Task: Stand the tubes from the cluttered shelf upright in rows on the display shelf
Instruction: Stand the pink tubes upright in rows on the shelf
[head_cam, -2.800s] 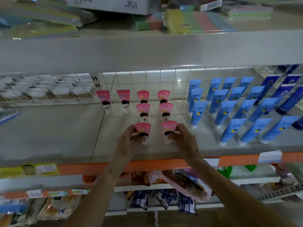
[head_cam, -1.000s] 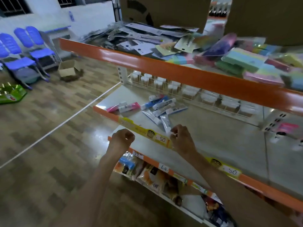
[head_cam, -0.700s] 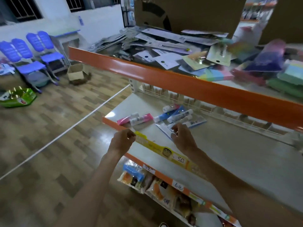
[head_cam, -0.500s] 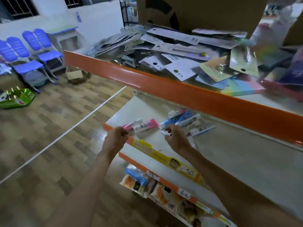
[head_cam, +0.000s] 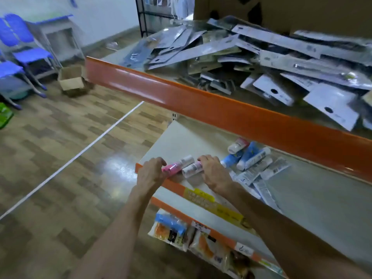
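While both arms reach forward, left hand (head_cam: 151, 175) pinching pink tube (head_cam: 172, 168), right hand (head_cam: 214, 173) grasping second tube (head_cam: 191, 169)

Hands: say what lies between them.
A pink tube gripped by the left hand and another by the right hand, side by side on the shelf. Head view.

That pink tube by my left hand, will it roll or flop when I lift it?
The pink tube is short beside the left hand gripping it, so probably light. Lying flat with a round cap near the shelf edge, it may roll.
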`<state>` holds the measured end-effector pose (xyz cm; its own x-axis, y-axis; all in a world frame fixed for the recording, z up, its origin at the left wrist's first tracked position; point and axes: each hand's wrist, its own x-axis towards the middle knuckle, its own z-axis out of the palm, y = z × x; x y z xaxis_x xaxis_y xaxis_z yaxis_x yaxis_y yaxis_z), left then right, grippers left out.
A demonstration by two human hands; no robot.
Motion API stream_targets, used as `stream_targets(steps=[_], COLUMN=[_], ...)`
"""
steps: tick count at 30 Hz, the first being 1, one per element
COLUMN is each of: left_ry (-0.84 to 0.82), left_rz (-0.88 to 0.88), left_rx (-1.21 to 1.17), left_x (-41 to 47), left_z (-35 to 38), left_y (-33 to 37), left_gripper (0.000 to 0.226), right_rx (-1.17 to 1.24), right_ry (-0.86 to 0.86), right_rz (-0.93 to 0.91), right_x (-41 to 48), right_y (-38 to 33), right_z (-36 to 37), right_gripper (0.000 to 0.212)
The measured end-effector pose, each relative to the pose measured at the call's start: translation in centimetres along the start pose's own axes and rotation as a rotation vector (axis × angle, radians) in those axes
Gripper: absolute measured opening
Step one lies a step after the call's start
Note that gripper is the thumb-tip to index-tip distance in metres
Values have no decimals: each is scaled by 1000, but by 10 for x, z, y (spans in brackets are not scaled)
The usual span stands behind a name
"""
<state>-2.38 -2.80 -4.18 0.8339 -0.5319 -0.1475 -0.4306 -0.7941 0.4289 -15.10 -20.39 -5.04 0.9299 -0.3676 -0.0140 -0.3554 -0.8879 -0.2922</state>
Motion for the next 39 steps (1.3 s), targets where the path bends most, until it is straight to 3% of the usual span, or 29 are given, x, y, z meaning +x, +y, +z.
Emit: stream_targets(steps=[3,6,10,13,17,20,22,25,28,32,35,39], left_ry=[-79,-77,-88,-81,-8,94,79,-50,-165,-380,-545,-670], left_rz=[33,76,205,296,364,380,364,344,371,420,475,489], left_rx=[161,300,270,131,-7,-189,-383,-626,-804,-940,-954,-958], left_x=[17,26,33,38,33,20,6,-18,-51,-123,-180,-247], left_z=[10,19,21,12,-5,-12,-16,-13,2,24,42,72], left_y=[1,3,-4,-6,9,36,63,105,153,220,265,326], left_gripper=[44,37,24,18,22,25,22,9,11,4,11,17], right_rx=[-123,-244,-442,-451,-192,-68,-3,111,272,923,1300,1263], right_ry=[-11,-26,-24,46,151,272,287,315,368,589,673,738], right_rz=[5,31,11,74,168,333,446,562,631,790,767,741], right_x=[11,15,9,-4,-31,-58,-83,-129,-185,-265,-333,-421], right_y=[-9,-12,-16,-17,-10,-1,9,31,50,76,94,130], right_z=[10,15,10,-2,-31,-56,-70,-89,-104,-123,-140,-154], right_gripper=[37,43,36,33,27,32,32,31,36,22,14,27])
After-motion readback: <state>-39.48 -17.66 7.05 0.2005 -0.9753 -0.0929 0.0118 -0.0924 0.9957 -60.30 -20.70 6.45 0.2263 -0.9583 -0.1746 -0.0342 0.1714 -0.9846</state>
